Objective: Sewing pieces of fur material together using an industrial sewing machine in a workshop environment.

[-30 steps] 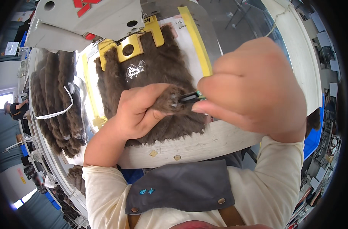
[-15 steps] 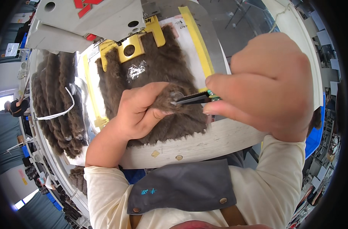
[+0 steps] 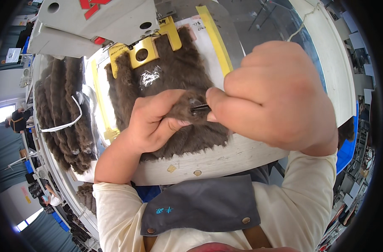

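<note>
My left hand (image 3: 151, 119) is closed on a bunched-up part of a brown fur piece (image 3: 184, 68), thumb and forefinger pinching it. A small round clear spot shows on this raised fold. My right hand (image 3: 279, 98) is closed on a slim black pointed tool (image 3: 200, 108). Only its dark front part shows; the fingers hide the rest, and whether it is tweezers or snips I cannot tell. The tip rests in or against the pinched fur. Behind my hands, the rest of the fur lies flat, with its ragged near edge along the table edge.
A white sewing machine head (image 3: 95, 27) stands at the far left, beside a yellow plate (image 3: 147, 54) over the fur's far edge. To the left lies a bundle of brown fur strips (image 3: 59, 105) tied with white cord. A blue bin (image 3: 348, 155) is at the right.
My right hand has moved left and closer to my left hand, bringing the tool deeper into the pinched fur and hiding its green part. My left hand has barely moved.
</note>
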